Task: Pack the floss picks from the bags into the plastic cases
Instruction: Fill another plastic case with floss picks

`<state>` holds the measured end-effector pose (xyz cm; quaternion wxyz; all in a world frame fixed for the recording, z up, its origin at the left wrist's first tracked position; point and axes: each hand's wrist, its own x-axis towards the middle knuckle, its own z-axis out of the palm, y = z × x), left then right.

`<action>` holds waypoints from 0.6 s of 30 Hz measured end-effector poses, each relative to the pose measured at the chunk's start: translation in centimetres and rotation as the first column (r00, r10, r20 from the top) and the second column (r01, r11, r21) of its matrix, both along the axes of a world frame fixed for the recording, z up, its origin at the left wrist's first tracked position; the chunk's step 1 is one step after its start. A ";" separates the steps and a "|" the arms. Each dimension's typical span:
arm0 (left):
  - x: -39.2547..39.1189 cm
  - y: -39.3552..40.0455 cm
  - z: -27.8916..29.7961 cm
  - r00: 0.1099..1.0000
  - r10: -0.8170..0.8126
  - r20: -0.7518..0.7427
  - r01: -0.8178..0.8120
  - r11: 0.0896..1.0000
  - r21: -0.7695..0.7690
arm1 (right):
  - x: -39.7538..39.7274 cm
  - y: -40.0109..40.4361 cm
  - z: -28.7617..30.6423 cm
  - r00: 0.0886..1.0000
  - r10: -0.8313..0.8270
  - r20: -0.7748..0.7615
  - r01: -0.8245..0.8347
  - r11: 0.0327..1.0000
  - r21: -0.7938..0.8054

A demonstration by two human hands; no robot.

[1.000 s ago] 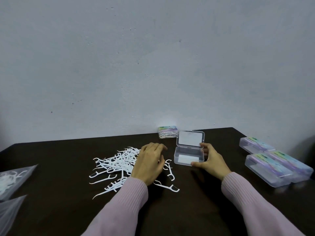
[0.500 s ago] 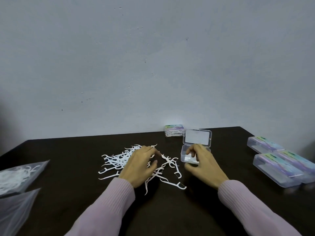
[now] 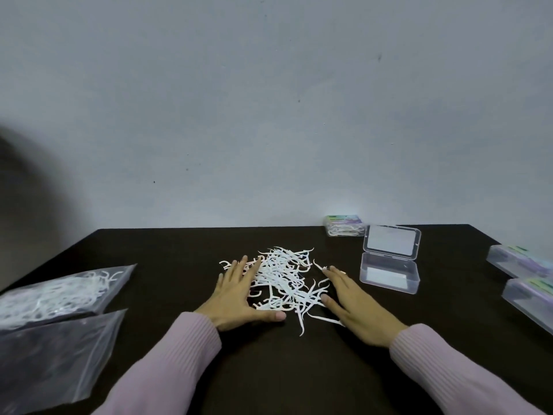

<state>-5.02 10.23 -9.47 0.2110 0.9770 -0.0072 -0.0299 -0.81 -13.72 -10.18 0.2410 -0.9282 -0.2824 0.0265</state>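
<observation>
- Head view, centre of the frame: a loose heap of white floss picks [image 3: 282, 275] lies on the dark counter [image 3: 269, 369], with a few strays trailing toward the lower middle.
- The left hand [image 3: 239, 292] lies flat with straight fingers against the left edge of the heap; the right hand [image 3: 353, 298] lies flat on the right edge, fingers straight. Neither hand grips anything; they are apart, bracketing the heap.
- Handling, as a judgement: the picks look very light, thin and springy, with hooked ends that tangle together, so a pinch will likely lift several at once. The smooth plastic may skid on the counter. Gathering a small bunch by the handles and aligning them should suit the case better than scooping.
- Right of centre: an open clear plastic case [image 3: 389, 272] stands near the right hand, its lid tilted up behind; it looks nearly empty.
- Behind it, at the counter's far edge, sits a closed filled case [image 3: 344, 226] with a coloured label.
- Right edge of the frame: two more closed cases [image 3: 520, 262], labelled, partly cut off.
- Left edge: a clear bag of floss picks [image 3: 59, 292], and below it a second clear bag [image 3: 51, 357] whose contents I cannot tell.
- The counter is dark and matte, so the white picks stand out. A plain pale wall [image 3: 269, 100] fills the upper frame, with a shadow at left.
</observation>
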 end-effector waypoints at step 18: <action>-0.2 1.3 2.7 0.991 -0.089 0.096 0.108 0.970 -0.216 | 1.4 0.1 3.3 0.982 0.181 -0.052 -0.186 0.975 -0.119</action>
